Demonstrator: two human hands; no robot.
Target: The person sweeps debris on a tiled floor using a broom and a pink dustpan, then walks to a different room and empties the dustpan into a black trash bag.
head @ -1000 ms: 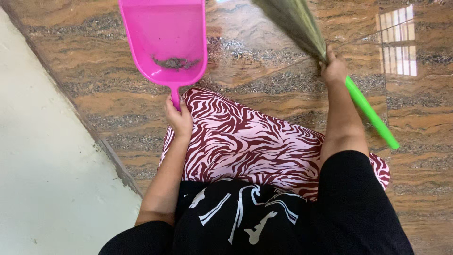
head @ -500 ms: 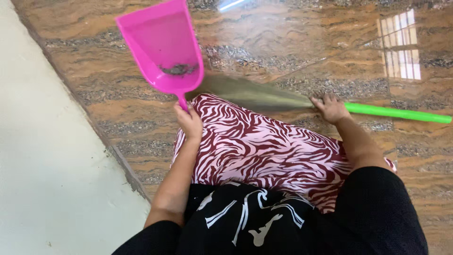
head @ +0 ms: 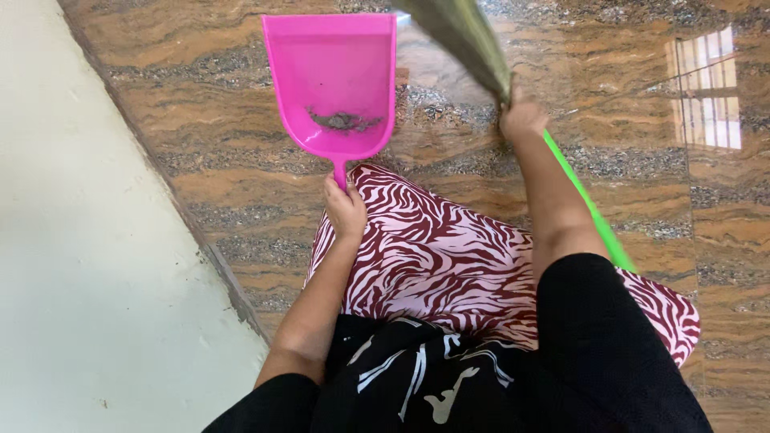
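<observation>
My left hand (head: pixel 346 210) grips the short handle of a pink plastic dustpan (head: pixel 333 80), which lies on the polished brown stone floor with a small pile of dark dust near its back wall. My right hand (head: pixel 521 119) holds a broom where its grey-green bristle bundle (head: pixel 461 36) meets the bright green handle (head: pixel 589 208). The bristles point up and away to the right of the dustpan; the handle runs back behind my right forearm. My maroon and pink zebra-patterned skirt lies below both hands.
A pale wall (head: pixel 88 265) with a dark skirting edge runs diagonally along the left. Glossy marbled floor (head: pixel 682 216) stretches to the right, with a window's reflection (head: pixel 710 92) at the upper right.
The broom swung from lying sideways in front of my skirt back up to pointing away, right of the dustpan. The dustpan turned square and shifted slightly right.
</observation>
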